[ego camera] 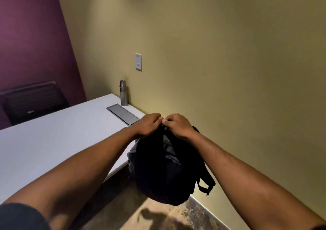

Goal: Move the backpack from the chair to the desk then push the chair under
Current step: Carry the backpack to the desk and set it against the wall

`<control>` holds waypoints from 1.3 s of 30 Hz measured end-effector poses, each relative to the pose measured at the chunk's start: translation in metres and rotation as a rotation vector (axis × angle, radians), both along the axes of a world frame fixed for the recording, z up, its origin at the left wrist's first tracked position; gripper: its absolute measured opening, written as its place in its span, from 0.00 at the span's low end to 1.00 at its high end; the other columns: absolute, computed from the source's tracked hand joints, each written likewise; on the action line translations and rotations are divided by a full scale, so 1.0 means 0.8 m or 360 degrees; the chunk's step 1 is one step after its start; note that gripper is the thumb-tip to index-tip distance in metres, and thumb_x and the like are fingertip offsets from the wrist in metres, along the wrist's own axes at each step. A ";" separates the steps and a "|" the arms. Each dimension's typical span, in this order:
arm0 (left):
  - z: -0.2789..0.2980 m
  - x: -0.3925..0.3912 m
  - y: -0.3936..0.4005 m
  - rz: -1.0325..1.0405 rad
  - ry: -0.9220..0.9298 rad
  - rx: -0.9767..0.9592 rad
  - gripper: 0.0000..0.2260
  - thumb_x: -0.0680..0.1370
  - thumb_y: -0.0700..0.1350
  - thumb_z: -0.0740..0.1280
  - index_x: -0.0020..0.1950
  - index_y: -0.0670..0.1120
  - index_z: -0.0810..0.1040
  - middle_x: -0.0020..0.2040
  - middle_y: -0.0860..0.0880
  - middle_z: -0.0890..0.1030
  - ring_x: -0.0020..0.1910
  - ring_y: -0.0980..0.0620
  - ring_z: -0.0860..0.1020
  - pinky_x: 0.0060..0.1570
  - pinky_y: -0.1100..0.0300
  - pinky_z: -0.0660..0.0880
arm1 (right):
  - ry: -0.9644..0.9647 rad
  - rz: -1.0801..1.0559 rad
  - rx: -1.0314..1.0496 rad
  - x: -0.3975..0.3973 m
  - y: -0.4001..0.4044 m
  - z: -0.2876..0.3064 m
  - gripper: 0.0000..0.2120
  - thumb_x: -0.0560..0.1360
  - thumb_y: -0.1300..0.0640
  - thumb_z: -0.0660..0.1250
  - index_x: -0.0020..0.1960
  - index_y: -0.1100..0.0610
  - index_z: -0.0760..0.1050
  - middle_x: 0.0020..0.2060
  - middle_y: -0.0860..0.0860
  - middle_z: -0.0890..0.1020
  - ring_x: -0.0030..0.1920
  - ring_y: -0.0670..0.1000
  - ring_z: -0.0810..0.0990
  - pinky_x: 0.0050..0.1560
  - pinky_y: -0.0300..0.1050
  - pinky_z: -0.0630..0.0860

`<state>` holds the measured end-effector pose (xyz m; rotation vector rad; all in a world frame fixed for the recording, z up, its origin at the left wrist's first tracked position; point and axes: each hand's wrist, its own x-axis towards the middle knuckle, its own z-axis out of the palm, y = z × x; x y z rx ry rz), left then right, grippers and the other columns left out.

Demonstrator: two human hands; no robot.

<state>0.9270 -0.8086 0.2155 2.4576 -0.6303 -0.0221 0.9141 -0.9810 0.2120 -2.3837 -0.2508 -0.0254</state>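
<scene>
Here the left hand (147, 125) and the right hand (178, 125) sit knuckle to knuckle, both closed around the top handle of the backpack (162, 169). The black backpack hangs in the air just off the near corner of the desk (53, 141), clear of the floor, one strap dangling on its wall side. On the desk, a bottle (123, 93) stands by the wall behind a grey hatch (123, 114), and a dark chair (31, 101) sits beyond the desk's far edge.

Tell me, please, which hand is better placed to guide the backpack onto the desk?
Left, probably. Both hands grip the backpack's top handle, but the left hand sits over the desk edge, while the right hand is wallward.
</scene>
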 end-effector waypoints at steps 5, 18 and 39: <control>0.015 0.076 0.019 0.0060 -0.0031 -0.0029 0.15 0.86 0.44 0.56 0.40 0.43 0.69 0.37 0.46 0.73 0.40 0.46 0.70 0.41 0.52 0.65 | -0.0074 0.0089 -0.0063 0.085 0.019 0.013 0.14 0.82 0.46 0.63 0.43 0.52 0.81 0.43 0.51 0.85 0.47 0.54 0.82 0.52 0.54 0.78; 0.071 0.323 0.093 0.0120 -0.0252 0.0187 0.18 0.85 0.49 0.55 0.35 0.49 0.67 0.37 0.47 0.74 0.43 0.42 0.74 0.42 0.49 0.68 | -0.0098 0.0038 0.0371 0.318 0.101 0.057 0.16 0.79 0.50 0.69 0.38 0.60 0.81 0.29 0.50 0.78 0.35 0.55 0.77 0.43 0.56 0.74; 0.038 0.625 0.159 0.0146 -0.0445 0.0537 0.20 0.84 0.51 0.54 0.32 0.49 0.65 0.31 0.51 0.70 0.36 0.45 0.70 0.37 0.52 0.63 | 0.0296 0.0117 0.1260 0.589 0.181 0.001 0.10 0.80 0.66 0.64 0.40 0.59 0.71 0.26 0.50 0.69 0.23 0.44 0.64 0.24 0.36 0.60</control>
